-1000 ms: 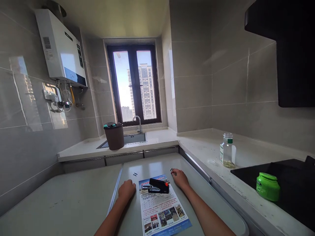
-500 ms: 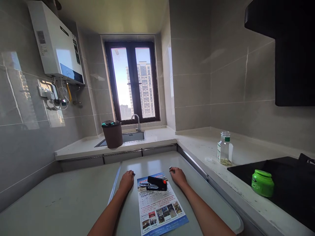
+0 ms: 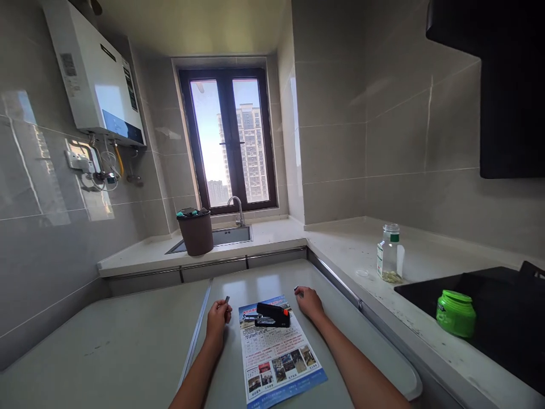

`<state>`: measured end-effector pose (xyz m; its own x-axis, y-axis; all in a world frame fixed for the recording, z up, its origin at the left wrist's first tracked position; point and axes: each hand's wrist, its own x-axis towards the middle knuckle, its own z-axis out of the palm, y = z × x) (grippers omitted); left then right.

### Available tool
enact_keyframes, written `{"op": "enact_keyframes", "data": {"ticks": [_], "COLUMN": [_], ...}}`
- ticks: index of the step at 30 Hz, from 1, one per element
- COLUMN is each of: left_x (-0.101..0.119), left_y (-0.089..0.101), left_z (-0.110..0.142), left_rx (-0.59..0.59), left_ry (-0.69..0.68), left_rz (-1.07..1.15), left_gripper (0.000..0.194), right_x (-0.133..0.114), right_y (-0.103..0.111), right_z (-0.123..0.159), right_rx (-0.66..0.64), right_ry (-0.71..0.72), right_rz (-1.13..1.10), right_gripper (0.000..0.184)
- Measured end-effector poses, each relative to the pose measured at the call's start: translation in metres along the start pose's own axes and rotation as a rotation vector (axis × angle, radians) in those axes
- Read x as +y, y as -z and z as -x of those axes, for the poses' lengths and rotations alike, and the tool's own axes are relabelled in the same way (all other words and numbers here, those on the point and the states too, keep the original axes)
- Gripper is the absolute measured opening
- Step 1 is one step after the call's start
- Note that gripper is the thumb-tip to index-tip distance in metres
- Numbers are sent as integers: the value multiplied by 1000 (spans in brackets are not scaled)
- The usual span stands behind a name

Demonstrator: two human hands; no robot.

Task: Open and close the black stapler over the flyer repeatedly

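Observation:
My left hand (image 3: 218, 321) is raised a little over the pale table, left of a flyer (image 3: 279, 341). Its thumb and fingers pinch a small grey metal strip (image 3: 227, 299), which looks like a strip of staples. On the upper part of the printed flyer lies a black stapler (image 3: 272, 316) with a red piece at its right end and a silver metal part pointing left. To the right of the flyer, my right hand (image 3: 310, 304) has its fingers curled together. A tiny light-and-dark piece (image 3: 296, 288) shows at their tips, too small to name.
A brown bin (image 3: 195, 234) stands at the sink (image 3: 232, 236) beneath the window. On the right counter (image 3: 340, 250) are a glass jar (image 3: 389, 255) and a round clear lid (image 3: 361, 273). A green jar (image 3: 455, 313) sits by the black cooktop (image 3: 502, 289).
My left hand has turned and lifted slightly, so the grey strip now sticks up from its fingertips. My right hand, the stapler and the flyer stay in about the same place.

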<state>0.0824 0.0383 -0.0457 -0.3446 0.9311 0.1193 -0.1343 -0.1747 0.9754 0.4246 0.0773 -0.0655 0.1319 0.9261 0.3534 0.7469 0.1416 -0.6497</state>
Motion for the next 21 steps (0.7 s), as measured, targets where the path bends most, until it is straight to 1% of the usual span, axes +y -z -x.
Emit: {"op": "enact_keyframes", "data": {"ticks": [2, 4, 5, 7, 10, 12, 14, 17, 19, 21], "left_x": [1, 5, 7, 11, 13, 12, 12, 12, 11, 10], "left_y": [2, 3, 2, 1, -2, -4, -5, -7, -9, -11], "left_z": [6, 13, 16, 21, 24, 26, 27, 30, 32, 32], "left_rx": [-33, -121, -147, -184, -222, -235, -235, -232, -252, -279], "left_ry": [10, -10, -10, 16, 103, 110, 62, -64, -109, -117], "left_rz": [15, 48, 74, 138, 210, 217, 160, -12, -108, -153], "left_gripper": [44, 50, 52, 48, 44, 44, 45, 48, 54, 58], "right_x": [-3, -5, -7, -9, -13, -18, -25, -37, -44, -49], "right_y": [3, 5, 6, 5, 2, 2, 4, 8, 8, 7], "right_z": [0, 0, 0, 0, 1, 3, 6, 13, 18, 22], "right_rx": [35, 59, 56, 24, -22, -41, -49, -75, -140, -235], "right_ry": [10, 35, 49, 72, 106, 130, 166, 266, 348, 417], "right_rz": [-42, -86, -102, -115, -124, -133, -177, -317, -382, -391], "right_gripper": [25, 25, 25, 25, 26, 25, 25, 29, 35, 38]}}
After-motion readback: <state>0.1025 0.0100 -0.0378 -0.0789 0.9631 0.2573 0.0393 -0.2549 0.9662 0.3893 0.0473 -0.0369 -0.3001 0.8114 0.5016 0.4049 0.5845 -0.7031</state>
